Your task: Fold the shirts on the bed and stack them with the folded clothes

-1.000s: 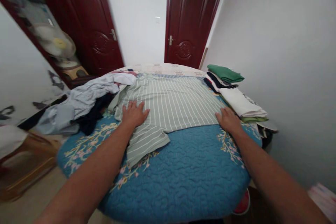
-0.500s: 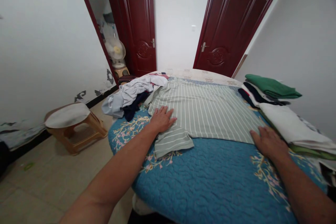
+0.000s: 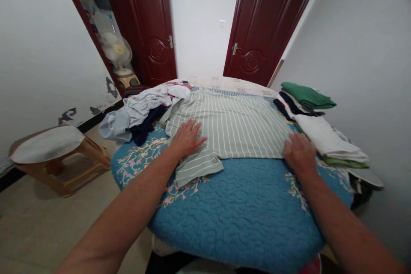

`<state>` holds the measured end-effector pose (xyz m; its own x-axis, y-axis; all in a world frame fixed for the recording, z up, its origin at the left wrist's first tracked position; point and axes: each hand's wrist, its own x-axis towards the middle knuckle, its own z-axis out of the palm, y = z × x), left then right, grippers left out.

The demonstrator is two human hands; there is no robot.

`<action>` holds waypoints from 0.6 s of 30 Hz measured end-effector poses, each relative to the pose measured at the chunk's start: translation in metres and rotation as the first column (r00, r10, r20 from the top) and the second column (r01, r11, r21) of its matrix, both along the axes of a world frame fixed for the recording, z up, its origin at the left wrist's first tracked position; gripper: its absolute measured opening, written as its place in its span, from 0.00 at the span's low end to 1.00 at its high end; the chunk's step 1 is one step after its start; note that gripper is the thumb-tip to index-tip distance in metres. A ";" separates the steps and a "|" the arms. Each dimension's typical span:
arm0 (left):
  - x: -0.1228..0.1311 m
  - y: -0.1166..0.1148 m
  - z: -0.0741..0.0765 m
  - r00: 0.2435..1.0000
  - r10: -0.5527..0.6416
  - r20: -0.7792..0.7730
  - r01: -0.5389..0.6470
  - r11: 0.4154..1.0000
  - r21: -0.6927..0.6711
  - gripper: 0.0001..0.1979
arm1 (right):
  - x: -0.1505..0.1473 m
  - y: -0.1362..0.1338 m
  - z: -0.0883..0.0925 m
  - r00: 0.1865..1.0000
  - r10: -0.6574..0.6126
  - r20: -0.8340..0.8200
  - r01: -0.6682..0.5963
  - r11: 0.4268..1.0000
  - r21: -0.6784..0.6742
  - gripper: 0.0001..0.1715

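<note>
A pale green T-shirt with white stripes [image 3: 237, 126] lies spread on a blue quilted cover [image 3: 237, 205], its near sleeve lying toward me. My left hand [image 3: 187, 138] rests on the shirt near that sleeve, palm down, fingers spread and open. At the shirt's hem on the right is my right hand [image 3: 301, 154]. Its fingers are bent and drawn together on the corner of the hem, closed on the cloth; their tips are partly hidden and slightly blurred.
Rumpled clothes [image 3: 144, 109] lie at the table's left. Folded clothes, with a green one [image 3: 308, 95] and a white one [image 3: 329, 137] on top, are stacked at the right. A plastic stool [image 3: 48, 145] stands left on the floor, a fan [image 3: 117, 49] behind.
My right hand has gone from lying flat with fingers apart to bent fingers at the hem. The left hand stays on the shirt. The view has tilted down and turned right.
</note>
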<state>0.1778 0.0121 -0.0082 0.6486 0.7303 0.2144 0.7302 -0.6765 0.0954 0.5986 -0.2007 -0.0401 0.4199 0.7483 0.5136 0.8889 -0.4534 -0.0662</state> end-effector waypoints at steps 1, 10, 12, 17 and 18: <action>0.008 -0.008 0.000 0.997 -0.083 -0.005 0.083 0.996 -0.022 0.39 | -0.022 0.009 0.005 0.998 0.062 -0.027 -0.062 0.998 0.021 0.35; 0.031 -0.031 -0.017 0.939 -0.327 -0.102 0.317 0.942 -0.107 0.41 | -0.203 0.079 0.014 0.801 0.502 -0.327 -0.568 0.810 -0.148 0.34; 0.029 -0.026 -0.018 0.939 -0.323 -0.116 0.315 0.945 -0.088 0.40 | -0.204 0.082 0.013 0.818 0.463 -0.342 -0.543 0.818 -0.191 0.35; 0.026 -0.024 -0.019 0.949 -0.284 -0.134 0.281 0.959 -0.041 0.39 | -0.160 0.068 0.012 0.893 0.300 -0.337 -0.389 0.889 -0.240 0.41; 0.025 -0.024 -0.019 0.952 -0.275 -0.134 0.273 0.962 -0.034 0.39 | -0.147 0.063 0.013 0.905 0.262 -0.335 -0.353 0.902 -0.248 0.41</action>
<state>0.2024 -0.0117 -0.0273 0.8463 0.5232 0.1007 0.5240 -0.8515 0.0200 0.4516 -0.1381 -0.0273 0.2373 0.9613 0.1403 0.9489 -0.1984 -0.2455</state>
